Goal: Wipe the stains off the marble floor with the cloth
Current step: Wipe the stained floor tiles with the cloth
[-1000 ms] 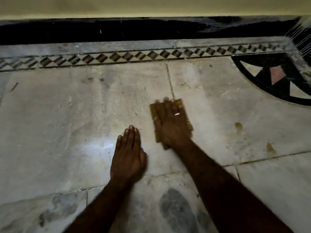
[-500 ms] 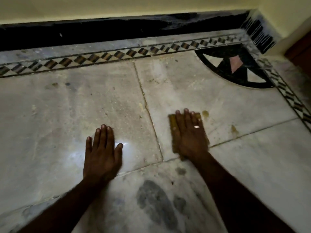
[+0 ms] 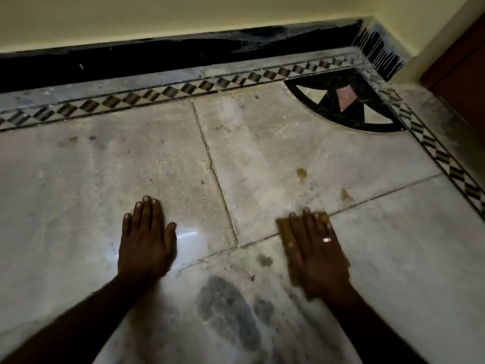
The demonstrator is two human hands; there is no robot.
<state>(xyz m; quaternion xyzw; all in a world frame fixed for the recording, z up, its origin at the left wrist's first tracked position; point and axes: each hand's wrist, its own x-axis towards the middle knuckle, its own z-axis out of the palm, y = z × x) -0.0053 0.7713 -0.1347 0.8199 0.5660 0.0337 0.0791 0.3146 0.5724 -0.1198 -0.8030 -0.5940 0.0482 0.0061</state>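
My right hand [image 3: 316, 252], with a ring on one finger, lies flat on a folded yellow-brown cloth [image 3: 284, 229] and presses it to the pale marble floor [image 3: 105, 179], right over a tile joint. Most of the cloth is hidden under the palm. Two brownish stains sit just beyond the fingertips: one [image 3: 301, 174] farther off and one [image 3: 346, 195] nearer, to the right. My left hand [image 3: 145, 240] rests palm down on the floor to the left, fingers together, holding nothing.
A black skirting [image 3: 157, 57] and yellow wall run along the far side. A chequered border [image 3: 168, 91] and a black fan inlay [image 3: 349, 103] mark the corner. A brown door [image 3: 462, 69] stands at right. Dark grey patches [image 3: 225, 308] lie in the floor between my arms.
My right hand has slid the cloth back toward me and to the right, off the area near the stains. My left hand stays planted. The view has turned right toward the corner.
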